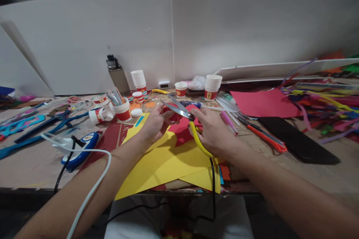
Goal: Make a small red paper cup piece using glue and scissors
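Note:
My right hand [214,130] is closed round the yellow handles of a pair of scissors [200,142]. Their metal blades are parted and point up and to the left, over my left fingertips. My left hand [155,124] is closed in a pinch on a piece of red paper [169,111] beside the blades. A larger red paper sheet [183,130] lies between the hands, partly hidden by the right one. Beneath both hands, yellow paper [157,166] spreads to the table's front edge.
Paper cups [121,111] with pencils stand at the left, near a blue and white device [84,149]. A red cutter [266,138], a black slab [297,140] and red paper [266,102] lie at right. White boards rise behind.

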Demonstrator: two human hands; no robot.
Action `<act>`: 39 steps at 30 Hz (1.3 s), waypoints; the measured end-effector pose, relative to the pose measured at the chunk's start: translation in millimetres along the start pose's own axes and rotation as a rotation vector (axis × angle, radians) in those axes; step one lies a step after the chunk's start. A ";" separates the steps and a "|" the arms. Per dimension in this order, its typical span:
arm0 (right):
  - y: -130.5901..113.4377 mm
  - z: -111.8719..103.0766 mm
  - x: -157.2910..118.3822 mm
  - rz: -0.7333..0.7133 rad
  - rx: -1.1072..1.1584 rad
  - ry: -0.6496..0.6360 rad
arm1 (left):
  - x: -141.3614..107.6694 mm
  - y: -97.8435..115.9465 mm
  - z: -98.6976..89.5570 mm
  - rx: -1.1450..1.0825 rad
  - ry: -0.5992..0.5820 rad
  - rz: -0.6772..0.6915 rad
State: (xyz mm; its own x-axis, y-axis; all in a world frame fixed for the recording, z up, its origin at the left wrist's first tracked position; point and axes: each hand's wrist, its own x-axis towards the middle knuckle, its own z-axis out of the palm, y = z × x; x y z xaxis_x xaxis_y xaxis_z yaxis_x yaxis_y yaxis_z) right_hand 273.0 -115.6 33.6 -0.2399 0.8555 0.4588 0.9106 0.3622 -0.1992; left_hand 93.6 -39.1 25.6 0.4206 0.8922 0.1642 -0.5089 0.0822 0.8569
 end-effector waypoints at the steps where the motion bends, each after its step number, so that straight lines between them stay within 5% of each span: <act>1: 0.1 0.0 0.1 -0.005 0.002 0.003 | -0.1 0.0 -0.2 0.002 -0.002 0.001; 39: -1.2 -4.6 1.2 -0.023 0.036 -0.009 | 0.3 -1.6 -2.8 0.016 -0.015 0.031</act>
State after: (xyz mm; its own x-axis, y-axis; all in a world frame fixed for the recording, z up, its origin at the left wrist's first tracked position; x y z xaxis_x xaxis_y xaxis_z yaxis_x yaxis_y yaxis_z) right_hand 273.1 -116.7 38.4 -0.2638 0.8503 0.4555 0.8923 0.3945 -0.2196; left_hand 92.4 -37.7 23.0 0.4164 0.8873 0.1982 -0.5101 0.0476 0.8588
